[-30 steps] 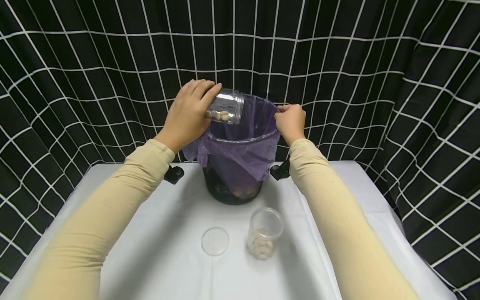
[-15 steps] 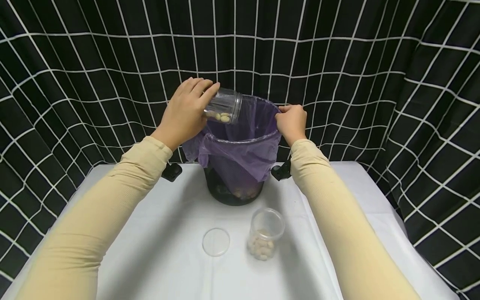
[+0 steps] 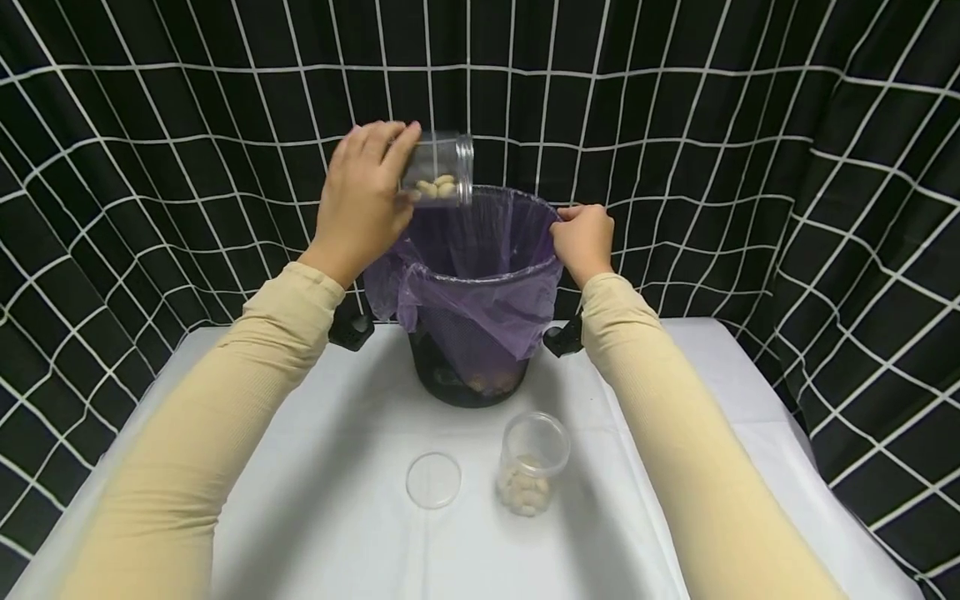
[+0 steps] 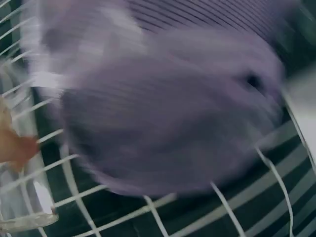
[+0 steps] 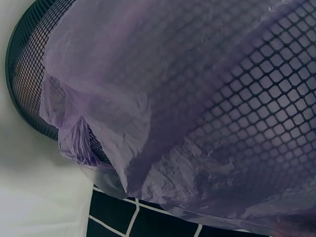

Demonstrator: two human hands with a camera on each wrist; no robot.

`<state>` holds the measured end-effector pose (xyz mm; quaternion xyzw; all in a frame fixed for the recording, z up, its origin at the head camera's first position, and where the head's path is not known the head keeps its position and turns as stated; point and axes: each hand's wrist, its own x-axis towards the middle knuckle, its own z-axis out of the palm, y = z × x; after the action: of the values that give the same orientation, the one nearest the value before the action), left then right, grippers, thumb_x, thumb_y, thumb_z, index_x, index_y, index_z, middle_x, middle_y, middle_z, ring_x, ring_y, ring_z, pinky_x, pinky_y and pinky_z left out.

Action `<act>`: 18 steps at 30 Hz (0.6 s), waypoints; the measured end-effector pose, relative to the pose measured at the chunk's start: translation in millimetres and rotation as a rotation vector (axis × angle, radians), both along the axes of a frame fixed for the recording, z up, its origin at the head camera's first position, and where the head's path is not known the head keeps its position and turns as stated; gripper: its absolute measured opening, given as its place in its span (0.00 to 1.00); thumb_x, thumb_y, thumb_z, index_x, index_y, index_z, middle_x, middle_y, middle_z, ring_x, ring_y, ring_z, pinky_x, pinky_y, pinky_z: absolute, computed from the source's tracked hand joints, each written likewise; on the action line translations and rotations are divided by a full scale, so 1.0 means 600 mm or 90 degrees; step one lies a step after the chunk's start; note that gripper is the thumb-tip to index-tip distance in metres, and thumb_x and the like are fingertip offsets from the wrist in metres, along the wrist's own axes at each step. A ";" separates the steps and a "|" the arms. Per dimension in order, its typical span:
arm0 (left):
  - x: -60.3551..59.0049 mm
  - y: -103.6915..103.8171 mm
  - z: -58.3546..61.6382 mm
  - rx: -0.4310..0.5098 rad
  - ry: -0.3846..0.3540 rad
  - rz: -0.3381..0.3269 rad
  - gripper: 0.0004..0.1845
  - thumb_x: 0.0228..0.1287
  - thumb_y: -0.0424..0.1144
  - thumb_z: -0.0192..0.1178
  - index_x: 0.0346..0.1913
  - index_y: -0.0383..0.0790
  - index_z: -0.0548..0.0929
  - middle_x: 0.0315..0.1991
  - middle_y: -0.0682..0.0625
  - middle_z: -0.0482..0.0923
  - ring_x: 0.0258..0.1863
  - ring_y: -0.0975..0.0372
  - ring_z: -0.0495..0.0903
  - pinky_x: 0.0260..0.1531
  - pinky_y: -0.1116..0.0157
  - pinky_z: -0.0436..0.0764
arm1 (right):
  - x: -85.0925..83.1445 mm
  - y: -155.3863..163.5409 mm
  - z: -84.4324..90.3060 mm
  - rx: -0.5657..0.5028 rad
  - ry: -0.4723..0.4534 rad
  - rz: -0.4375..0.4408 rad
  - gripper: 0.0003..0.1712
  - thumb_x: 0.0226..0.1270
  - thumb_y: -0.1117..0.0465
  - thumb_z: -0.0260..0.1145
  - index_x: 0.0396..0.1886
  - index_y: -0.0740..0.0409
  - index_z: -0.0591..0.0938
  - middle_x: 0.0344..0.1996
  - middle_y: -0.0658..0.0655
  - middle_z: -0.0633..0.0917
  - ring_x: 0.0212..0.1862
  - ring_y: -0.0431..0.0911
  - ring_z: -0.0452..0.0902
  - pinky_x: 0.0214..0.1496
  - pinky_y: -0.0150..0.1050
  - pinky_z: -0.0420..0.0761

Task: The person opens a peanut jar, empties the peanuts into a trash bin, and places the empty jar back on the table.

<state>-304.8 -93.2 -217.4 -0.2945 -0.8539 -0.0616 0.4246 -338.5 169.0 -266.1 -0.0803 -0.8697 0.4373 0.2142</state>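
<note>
- At the left of the bin (image 3: pixel 438 379), the left hand (image 3: pixel 363 196) gripped a jar (image 3: pixel 442 158) on its side, pale pieces (image 3: pixel 437 187) near its mouth.
- Opposite, the right hand (image 3: pixel 585 243) pinched the bag (image 3: pixel 480 315) at its edge.
- Between them, the bag gaped.

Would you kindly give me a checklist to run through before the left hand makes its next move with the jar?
1. Grip: the left hand holds the held jar round its side. Ok.
2. Held jar emptied: a few pale pieces lie inside near its mouth. Not ok.
3. Bin steadied: the right hand grips its rim. Ok.
4. Purple liner in place: it is folded over the front rim. Ok.
5. Mouth squarely over the opening: depth is unclear. Cannot tell.
6. Standing jar upright on the table. Ok.
</note>
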 end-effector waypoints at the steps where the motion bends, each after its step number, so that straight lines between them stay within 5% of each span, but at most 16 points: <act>1: 0.000 0.001 -0.001 -0.018 -0.007 -0.002 0.35 0.53 0.28 0.67 0.68 0.35 0.72 0.63 0.38 0.75 0.65 0.46 0.71 0.75 0.54 0.63 | 0.000 0.000 0.001 -0.002 -0.001 0.000 0.21 0.62 0.69 0.58 0.54 0.66 0.85 0.56 0.66 0.84 0.62 0.57 0.77 0.58 0.47 0.80; 5: 0.002 0.004 -0.005 -0.090 -0.024 -0.020 0.33 0.53 0.25 0.63 0.66 0.33 0.73 0.60 0.37 0.77 0.63 0.46 0.73 0.73 0.54 0.66 | 0.002 0.000 0.006 -0.002 -0.007 0.002 0.21 0.62 0.69 0.58 0.54 0.66 0.85 0.57 0.65 0.84 0.62 0.57 0.77 0.58 0.47 0.81; 10: 0.004 0.011 0.002 -0.038 -0.024 -0.004 0.37 0.52 0.28 0.68 0.69 0.35 0.71 0.62 0.39 0.74 0.65 0.46 0.71 0.75 0.54 0.63 | 0.003 0.001 0.008 0.001 0.005 0.001 0.21 0.61 0.69 0.59 0.53 0.66 0.85 0.56 0.66 0.84 0.62 0.58 0.77 0.58 0.47 0.80; 18: -0.001 0.011 -0.006 -0.037 -0.036 -0.011 0.37 0.51 0.28 0.69 0.68 0.35 0.72 0.61 0.38 0.75 0.64 0.45 0.72 0.73 0.53 0.65 | 0.007 0.001 0.007 -0.001 -0.006 0.005 0.20 0.64 0.68 0.59 0.55 0.66 0.84 0.56 0.65 0.84 0.62 0.58 0.77 0.59 0.47 0.80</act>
<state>-305.4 -86.4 -221.2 -0.3123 -0.8644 -0.0487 0.3911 -334.6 169.6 -261.8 -0.0792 -0.8705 0.4386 0.2086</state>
